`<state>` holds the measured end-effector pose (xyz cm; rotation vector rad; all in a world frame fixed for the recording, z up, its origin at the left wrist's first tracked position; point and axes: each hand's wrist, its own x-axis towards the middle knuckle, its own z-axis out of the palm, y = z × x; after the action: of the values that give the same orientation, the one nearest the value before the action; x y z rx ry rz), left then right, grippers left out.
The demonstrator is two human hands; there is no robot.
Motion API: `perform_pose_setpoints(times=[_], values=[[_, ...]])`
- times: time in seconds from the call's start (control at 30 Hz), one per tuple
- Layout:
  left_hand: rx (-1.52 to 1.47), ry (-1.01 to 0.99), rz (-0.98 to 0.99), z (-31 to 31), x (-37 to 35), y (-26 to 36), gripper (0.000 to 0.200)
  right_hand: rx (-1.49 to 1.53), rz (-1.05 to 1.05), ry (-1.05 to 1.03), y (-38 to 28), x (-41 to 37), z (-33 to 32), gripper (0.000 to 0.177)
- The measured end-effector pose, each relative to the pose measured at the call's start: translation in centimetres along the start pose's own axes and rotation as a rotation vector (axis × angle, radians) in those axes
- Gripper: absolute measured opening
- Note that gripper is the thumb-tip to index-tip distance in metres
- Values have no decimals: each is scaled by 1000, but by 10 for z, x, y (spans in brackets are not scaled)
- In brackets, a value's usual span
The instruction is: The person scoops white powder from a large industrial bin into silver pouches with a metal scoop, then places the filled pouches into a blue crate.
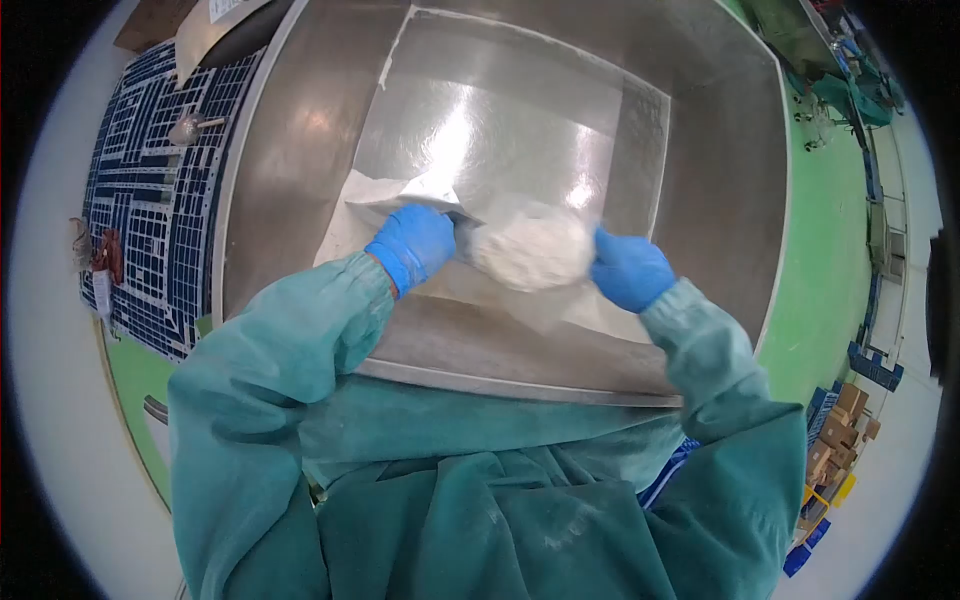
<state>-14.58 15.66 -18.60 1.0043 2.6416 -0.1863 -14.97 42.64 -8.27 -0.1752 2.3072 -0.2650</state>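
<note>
Bulging between the hands, a blurred plastic bag (532,250) of white powder (545,243) hangs in the steel tub (722,170). The right hand (632,270) seems to pinch its edge; the left hand (412,245) grips a metal scoop (432,188), whose edge could tear the film, spilling powder.

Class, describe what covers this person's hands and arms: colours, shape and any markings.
The left hand and right hand each wear a plain bright-blue, close-fitting glove. Loose, creased blue-green fabric sleeves cover the arms, narrowing to the cuffs. No lettering can be made out on gloves or sleeves.
</note>
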Motion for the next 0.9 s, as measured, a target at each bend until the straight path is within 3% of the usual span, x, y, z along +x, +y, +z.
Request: perform_pose_setpoints(times=[0.03, 0.07, 0.13, 0.17, 0.23, 0.27, 0.33, 0.4, 0.43, 0.5, 0.57, 0.63, 0.7, 0.73, 0.8, 0.83, 0.9], values=[[10, -20, 15, -2, 0, 0, 10, -255, 60, 77, -29, 0, -7, 62], [12, -10, 10, -2, 1, -2, 10, -262, 60, 86, -39, 7, -2, 62], [-44, 23, 82, 0, 0, -7, 9, -583, -193, 296, -45, 25, 14, 72], [-47, 23, 74, -3, -1, -10, 9, -588, -199, 294, -39, 31, 16, 72], [-171, 132, -56, -4, -4, -15, 8, -677, -504, 634, -4, 45, 14, 72], [-180, 124, -66, -1, -5, -17, 8, -663, -354, 605, 24, 59, 21, 79], [-65, 77, -19, 5, -4, -23, 15, -456, -294, 959, 79, 86, 36, 80], [-66, 99, -16, 15, -2, -25, 14, -265, 231, 688, 113, 110, 58, 80], [-63, 132, -11, 17, 0, -28, 13, -256, 226, 690, 126, 121, 70, 80], [-52, 145, -16, 2, -2, -30, 10, -81, 520, 284, 150, 136, 108, 78], [-39, 160, -28, -7, 1, -33, 7, -13, 276, 214, 178, 160, 192, 80], [-94, 68, -6, -9, 1, -31, 6, 78, 90, 107, 116, 135, 222, 79], [-67, 37, -43, -17, 1, -27, 5, 322, 43, -102, 90, 134, 229, 76], [-48, 12, -82, -21, 1, -25, 5, 322, 44, -94, 103, 146, 241, 76], [-50, 30, -51, -13, 2, -26, 5, 510, -469, -34, 144, 186, 276, 69], [-57, 40, -23, -8, 3, -27, 5, 505, -468, -23, 142, 181, 260, 69], [-77, 78, -8, 3, 3, -28, 4, 733, -136, -642, 131, 151, 207, 62]])
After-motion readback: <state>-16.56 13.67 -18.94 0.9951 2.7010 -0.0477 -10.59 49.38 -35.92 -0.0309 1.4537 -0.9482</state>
